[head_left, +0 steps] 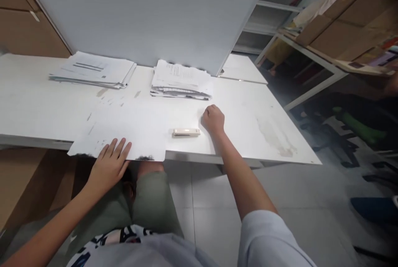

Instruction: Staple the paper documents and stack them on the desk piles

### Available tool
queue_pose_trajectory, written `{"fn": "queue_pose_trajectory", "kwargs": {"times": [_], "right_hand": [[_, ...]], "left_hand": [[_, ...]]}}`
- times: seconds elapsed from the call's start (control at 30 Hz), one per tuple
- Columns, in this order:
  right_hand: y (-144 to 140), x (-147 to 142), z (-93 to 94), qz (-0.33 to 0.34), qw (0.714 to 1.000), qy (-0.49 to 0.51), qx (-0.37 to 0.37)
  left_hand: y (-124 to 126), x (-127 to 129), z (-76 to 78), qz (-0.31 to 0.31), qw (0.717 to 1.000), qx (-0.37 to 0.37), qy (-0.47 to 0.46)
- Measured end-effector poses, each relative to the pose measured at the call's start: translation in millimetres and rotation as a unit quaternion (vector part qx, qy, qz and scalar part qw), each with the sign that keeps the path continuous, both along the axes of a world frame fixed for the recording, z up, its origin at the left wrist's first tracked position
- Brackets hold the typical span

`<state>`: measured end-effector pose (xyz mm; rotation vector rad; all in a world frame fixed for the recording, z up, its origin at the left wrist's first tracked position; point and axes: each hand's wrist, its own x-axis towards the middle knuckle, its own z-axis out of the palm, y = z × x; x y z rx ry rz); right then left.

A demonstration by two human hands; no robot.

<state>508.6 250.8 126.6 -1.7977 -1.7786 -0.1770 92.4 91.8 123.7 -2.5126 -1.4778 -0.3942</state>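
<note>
Your left hand [108, 163] lies flat, open on sheets [124, 132] overhanging the desk [37, 109] edge; right hand [213, 118], an empty fist beside the stapler [186, 132]; sheets could slide off.

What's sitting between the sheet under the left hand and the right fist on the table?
A small beige stapler lies flat between the sheet and the right hand, close to the fist but apart from it, in the head view.

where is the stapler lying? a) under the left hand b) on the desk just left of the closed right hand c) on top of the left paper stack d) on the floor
b: the stapler lies on the desk beside the fisted right hand, away from the left hand.
</note>
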Motion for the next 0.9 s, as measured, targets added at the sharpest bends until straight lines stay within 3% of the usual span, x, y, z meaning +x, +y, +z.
{"fn": "queue_pose_trajectory", "kwargs": {"times": [0.23, 0.4, 0.57, 0.7, 0.9], "right_hand": [[1, 4, -3.8, -0.014, 1.000, 0.015, -0.004], [2, 4, -1.6, -0.021, 0.999, 0.015, -0.022], [3, 5, 0.1, -0.022, 0.999, 0.021, -0.026], [4, 7, 0.2, -0.027, 0.999, 0.017, -0.043], [6, 8, -3.5, -0.020, 0.999, 0.020, -0.028]], "left_hand": [[-1, 29, -1.9, -0.023, 0.999, 0.020, -0.015], [-1, 34, -7.9, -0.013, 0.999, 0.021, -0.040], [4, 35, -4.2, -0.012, 0.999, 0.015, -0.039], [17, 24, 2.2, -0.017, 0.999, -0.002, -0.034], [42, -14, 20.2, -0.037, 0.996, -0.011, -0.083]]}}
